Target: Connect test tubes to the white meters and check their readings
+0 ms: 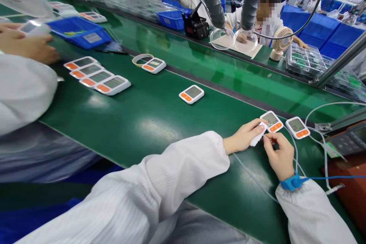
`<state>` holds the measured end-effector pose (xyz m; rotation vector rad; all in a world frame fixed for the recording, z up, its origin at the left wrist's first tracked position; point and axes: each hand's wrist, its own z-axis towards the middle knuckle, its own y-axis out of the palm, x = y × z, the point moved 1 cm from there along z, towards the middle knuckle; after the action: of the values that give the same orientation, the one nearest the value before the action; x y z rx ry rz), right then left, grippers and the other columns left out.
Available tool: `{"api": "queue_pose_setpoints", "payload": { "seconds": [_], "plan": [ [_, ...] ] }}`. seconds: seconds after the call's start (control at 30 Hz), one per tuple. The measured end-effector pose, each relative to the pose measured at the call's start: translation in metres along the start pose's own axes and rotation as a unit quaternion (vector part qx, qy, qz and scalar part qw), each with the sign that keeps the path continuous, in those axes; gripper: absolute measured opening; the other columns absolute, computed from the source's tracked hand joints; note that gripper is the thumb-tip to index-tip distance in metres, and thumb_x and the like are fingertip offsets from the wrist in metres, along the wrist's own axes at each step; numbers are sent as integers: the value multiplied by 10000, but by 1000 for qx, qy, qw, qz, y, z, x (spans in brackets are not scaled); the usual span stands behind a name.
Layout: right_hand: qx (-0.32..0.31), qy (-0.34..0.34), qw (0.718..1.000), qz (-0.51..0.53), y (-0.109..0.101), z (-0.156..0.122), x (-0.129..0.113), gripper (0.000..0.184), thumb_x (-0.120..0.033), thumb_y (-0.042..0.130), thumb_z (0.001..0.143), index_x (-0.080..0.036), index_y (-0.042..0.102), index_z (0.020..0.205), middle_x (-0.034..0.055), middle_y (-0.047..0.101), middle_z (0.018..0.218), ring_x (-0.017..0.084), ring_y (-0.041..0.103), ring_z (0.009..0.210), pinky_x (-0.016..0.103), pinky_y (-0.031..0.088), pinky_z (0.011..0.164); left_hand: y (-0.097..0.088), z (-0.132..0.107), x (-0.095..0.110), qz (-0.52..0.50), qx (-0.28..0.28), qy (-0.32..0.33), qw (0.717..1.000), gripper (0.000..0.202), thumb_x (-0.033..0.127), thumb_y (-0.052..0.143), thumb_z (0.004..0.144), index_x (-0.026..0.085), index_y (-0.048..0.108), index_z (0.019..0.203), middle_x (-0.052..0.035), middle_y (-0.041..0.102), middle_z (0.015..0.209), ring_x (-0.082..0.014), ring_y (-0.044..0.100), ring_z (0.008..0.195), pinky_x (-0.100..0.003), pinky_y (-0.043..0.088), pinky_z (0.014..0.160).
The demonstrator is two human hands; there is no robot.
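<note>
From the head camera, we are at a green bench (pixel 148 126), a small white piece (pixel 258 135) held in our left grip (pixel 242 138), which is closed around it with the fingers along its upper side. Our right grip (pixel 280 157), a blue wrist strap (pixel 292 182) below it, has its fingers curled and the thumb and forefinger close together just beside the piece; we cannot tell whether they pinch anything.

Just beyond our left fingertips lies a display unit (pixel 272 121) with orange buttons, and a second unit (pixel 297 128) lies just beyond our right grip. Well to the left of our left grip rests a lone unit (pixel 191 94); farther left is an overlapping row of four units (pixel 113 83), near a co-worker's hand (pixel 42 47). A pale cable (pixel 296 153) runs behind our right grip.

We judge the white piece to be light and stiff, probably smooth plastic that could slip between bare fingers. If it carries a screen, hidden from us here, pressure on that face would be the risk. We would take hold by its opposite edges, fingertips only, leaving any flat face untouched and the end nearest our right grip accessible.
</note>
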<state>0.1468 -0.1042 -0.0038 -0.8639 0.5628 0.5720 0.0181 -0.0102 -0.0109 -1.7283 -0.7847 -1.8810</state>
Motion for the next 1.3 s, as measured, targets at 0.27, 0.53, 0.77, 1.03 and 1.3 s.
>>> {"api": "queue_pose_setpoints", "payload": {
  "seconds": [0.27,0.53,0.77,1.03,1.3],
  "plan": [
    [-9,-12,1000,0,1,0,0,152,-277,562,942,-212,632,824,11,636,764,166,581,681,296,487,650,-2,-2,6,88,-25,29,995,499,549,390,956,198,536,1280,-64,611,1083,-186,546,923,-320,434,874],
    [-9,-41,999,-20,0,-1,0,146,-255,546,953,-215,619,834,15,637,762,172,585,680,303,478,654,0,-3,7,113,-26,51,992,487,513,372,972,194,534,1303,-89,627,1149,-214,568,1014,-355,421,962],
    [-10,-38,999,-8,-1,-2,-2,147,-241,546,943,-214,603,810,8,614,737,168,566,658,302,458,638,-1,-2,9,168,-32,89,981,414,450,375,978,187,549,1246,-100,638,1182,-225,585,1055,-361,430,972],
    [-19,-73,995,-70,-1,6,-3,150,-192,503,939,-203,616,841,23,627,766,173,590,694,297,466,655,1,-1,4,147,43,79,985,410,451,493,927,193,558,1239,-104,617,1246,-249,563,1146,-365,408,1019],
    [-35,-52,972,-227,-3,3,-32,393,-359,612,907,-131,573,1225,84,671,880,241,638,776,340,501,671,1,2,-4,-41,122,13,992,633,510,722,765,241,425,1255,26,544,842,-145,536,707,-277,479,668]
  ]
}}
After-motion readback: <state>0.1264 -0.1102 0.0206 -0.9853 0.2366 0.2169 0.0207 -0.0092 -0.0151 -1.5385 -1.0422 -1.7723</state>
